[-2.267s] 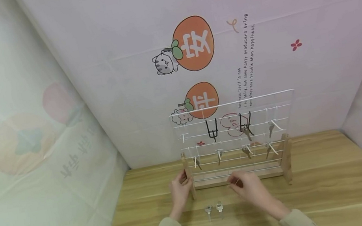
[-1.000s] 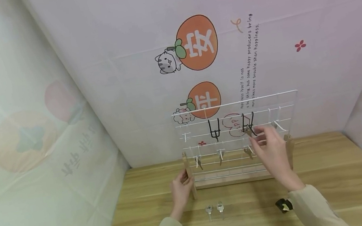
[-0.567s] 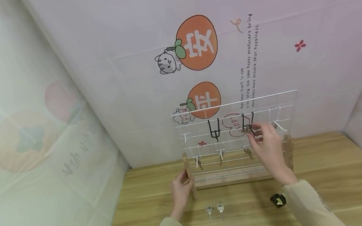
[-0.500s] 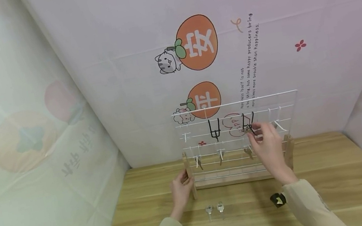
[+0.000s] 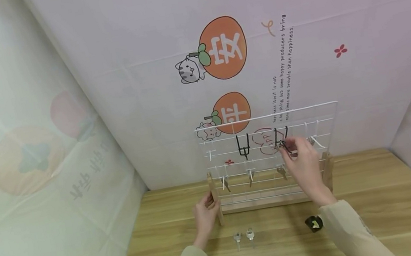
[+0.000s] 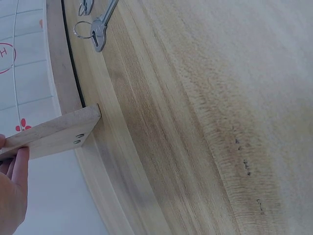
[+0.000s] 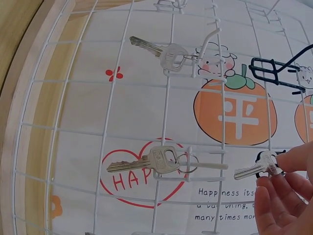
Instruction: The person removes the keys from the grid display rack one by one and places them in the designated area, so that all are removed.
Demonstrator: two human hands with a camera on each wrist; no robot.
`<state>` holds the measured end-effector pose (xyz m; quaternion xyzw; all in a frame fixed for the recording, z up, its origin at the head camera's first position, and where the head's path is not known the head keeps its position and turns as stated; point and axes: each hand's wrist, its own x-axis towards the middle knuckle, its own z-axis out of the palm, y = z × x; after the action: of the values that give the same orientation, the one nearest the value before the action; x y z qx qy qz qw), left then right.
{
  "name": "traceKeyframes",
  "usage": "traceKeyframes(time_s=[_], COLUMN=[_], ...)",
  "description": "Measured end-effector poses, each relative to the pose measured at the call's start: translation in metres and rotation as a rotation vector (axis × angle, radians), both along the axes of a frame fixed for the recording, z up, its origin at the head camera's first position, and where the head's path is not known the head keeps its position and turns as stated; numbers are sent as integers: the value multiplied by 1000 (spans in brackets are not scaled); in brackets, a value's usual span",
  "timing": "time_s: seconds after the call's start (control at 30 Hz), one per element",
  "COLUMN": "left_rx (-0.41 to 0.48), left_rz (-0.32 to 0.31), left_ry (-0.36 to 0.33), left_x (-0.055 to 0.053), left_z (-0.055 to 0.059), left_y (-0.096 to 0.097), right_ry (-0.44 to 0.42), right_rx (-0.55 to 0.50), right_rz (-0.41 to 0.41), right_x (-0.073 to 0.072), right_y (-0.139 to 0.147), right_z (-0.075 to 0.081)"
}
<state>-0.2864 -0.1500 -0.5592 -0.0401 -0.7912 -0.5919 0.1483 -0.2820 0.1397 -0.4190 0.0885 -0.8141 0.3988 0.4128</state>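
My right hand (image 5: 303, 166) is raised to the right-hand black hook (image 5: 275, 136) on a white wire grid rack (image 5: 260, 116). In the right wrist view its thumb and fingers pinch the head of a silver key (image 7: 250, 171), whose blade points left; the key's ring is mostly hidden by the fingers. My left hand (image 5: 205, 214) grips the rack's left wooden upright (image 5: 215, 199), with fingers behind the board in the left wrist view. Two keys with rings, a left key (image 5: 237, 237) and a right key (image 5: 250, 234), lie on the table in front.
Several keys hang from white hooks, including a lower-row key (image 7: 164, 159) on a ring and another key (image 7: 173, 58). A second black hook (image 5: 243, 146) and a white hook (image 5: 210, 156) hold no key. A printed cloth wall (image 5: 157, 109) stands behind the wood-grain table (image 5: 383, 189).
My right hand has risen from low in front of the rack to the right black hook and taken hold of the key there, tilting it up. My left hand stays on the upright.
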Motion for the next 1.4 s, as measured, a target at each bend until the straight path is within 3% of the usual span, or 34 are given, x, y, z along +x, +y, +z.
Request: traceKeyframes(time_s=[0.73, 1.4], left_rx=[-23, 3], left_rz=[-1, -2], left_ry=[48, 34], left_x=[-2, -1], left_z=[-2, -2], left_y=[0, 1], right_ry=[-46, -44], right_rx=[-27, -13], right_rz=[16, 41], right_x=[-2, 7], right_y=[1, 6], right_z=[4, 5])
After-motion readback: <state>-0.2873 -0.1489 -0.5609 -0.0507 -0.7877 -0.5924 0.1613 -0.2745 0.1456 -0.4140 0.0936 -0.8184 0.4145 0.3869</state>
